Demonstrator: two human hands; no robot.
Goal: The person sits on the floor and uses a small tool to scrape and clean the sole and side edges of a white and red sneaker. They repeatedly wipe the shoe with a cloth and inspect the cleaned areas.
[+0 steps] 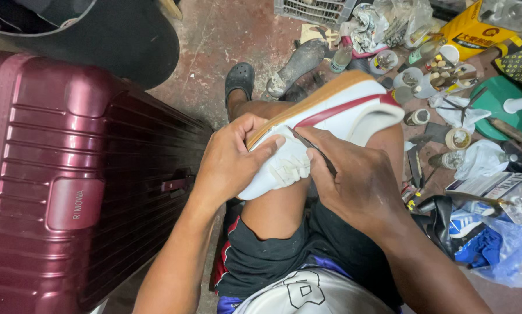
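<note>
A white sneaker with a red stripe and a tan sole lies on its side across my bare knee. My left hand grips its laced front part, thumb pressed on the upper near the sole edge. My right hand rests against the shoe's upper and holds a thin dark tool whose tip lies at the seam by the laces. Both hands touch the shoe and nearly meet over the knee.
A dark red hard-shell suitcase stands close on the left. My foot in a dark clog rests on the stained concrete floor. Small jars, tubes, rags, tools, a yellow box and a green lid clutter the floor on the right.
</note>
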